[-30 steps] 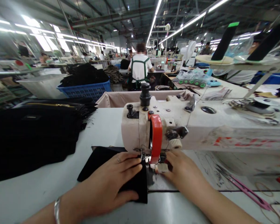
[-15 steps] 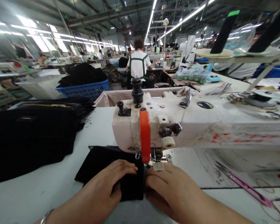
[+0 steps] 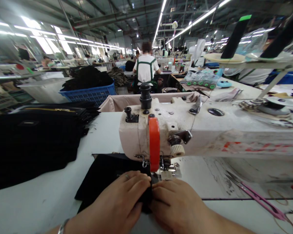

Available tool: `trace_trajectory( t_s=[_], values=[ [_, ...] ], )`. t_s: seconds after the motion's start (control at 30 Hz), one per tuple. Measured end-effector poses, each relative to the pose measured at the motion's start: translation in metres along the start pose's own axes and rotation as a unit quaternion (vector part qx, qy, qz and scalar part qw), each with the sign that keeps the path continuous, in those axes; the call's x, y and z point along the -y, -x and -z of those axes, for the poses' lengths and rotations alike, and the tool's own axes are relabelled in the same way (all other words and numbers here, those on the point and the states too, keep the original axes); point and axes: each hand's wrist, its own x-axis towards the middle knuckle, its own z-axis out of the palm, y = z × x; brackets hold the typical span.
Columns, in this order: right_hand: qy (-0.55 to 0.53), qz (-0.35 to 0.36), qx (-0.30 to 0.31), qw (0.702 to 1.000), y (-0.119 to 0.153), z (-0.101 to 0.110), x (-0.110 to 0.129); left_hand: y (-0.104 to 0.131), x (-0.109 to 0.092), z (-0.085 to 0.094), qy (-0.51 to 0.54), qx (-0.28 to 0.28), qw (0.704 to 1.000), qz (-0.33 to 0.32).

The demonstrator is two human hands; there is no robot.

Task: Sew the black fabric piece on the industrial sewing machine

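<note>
While both hands pinch the black fabric piece [image 3: 104, 177] together, its edge sits just in front of the sewing machine [image 3: 161, 130].

Left hand [image 3: 117, 204] and right hand [image 3: 178, 204] meet fingertip to fingertip at 6 o'clock, clamped on the cloth, apparently to keep it flat and aligned at the presser foot [image 3: 167, 169], though the needle is hidden. Black garments [image 3: 31, 139] are stacked at 9 o'clock; pink snips [image 3: 258, 198] lie at 3 o'clock on the table [image 3: 34, 201].

Long factory hall, ceiling strip lights [image 3: 161, 16], white worktables [image 3: 26, 204].
</note>
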Motion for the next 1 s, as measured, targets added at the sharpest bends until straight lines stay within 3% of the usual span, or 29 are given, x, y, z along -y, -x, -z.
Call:
trace_trajectory(
  t_s=[0.2,0.33,0.5,0.6,0.67,0.73,0.8,0.83,0.9,1.0],
  values=[
    [0.005,0.007,-0.037,0.999,0.002,-0.006,0.004,-0.001,-0.001,-0.007,-0.097,0.028,0.992,-0.075],
    [0.005,0.005,-0.051,0.999,-0.001,-0.006,0.004,-0.008,0.003,-0.004,-0.093,0.035,0.993,-0.071],
    [0.027,-0.02,-0.001,0.999,-0.002,-0.008,0.002,-0.017,0.009,-0.007,-0.062,0.015,0.996,-0.054],
    [0.05,-0.042,-0.002,0.998,0.0,-0.011,-0.002,-0.004,0.011,-0.005,-0.016,0.006,0.999,-0.031],
    [0.053,-0.054,-0.017,0.997,0.002,-0.011,-0.004,0.019,0.019,-0.002,0.007,-0.004,1.0,0.013],
    [0.032,-0.045,-0.018,0.998,0.003,-0.01,-0.006,0.051,0.036,0.0,-0.018,-0.072,0.991,0.116],
    [0.009,-0.034,-0.023,0.999,0.003,-0.009,-0.006,0.082,0.058,-0.001,-0.085,-0.18,0.942,0.271],
    [0.003,-0.034,-0.026,0.999,0.002,-0.008,-0.006,0.094,0.069,-0.003,-0.109,-0.198,0.919,0.324],
    [0.0,-0.04,-0.04,0.998,0.001,-0.007,-0.005,0.105,0.085,-0.006,-0.101,-0.18,0.908,0.363],
    [-0.006,-0.052,-0.059,0.997,-0.001,-0.004,-0.002,0.093,0.085,-0.006,-0.052,-0.156,0.922,0.352]
  ],
)
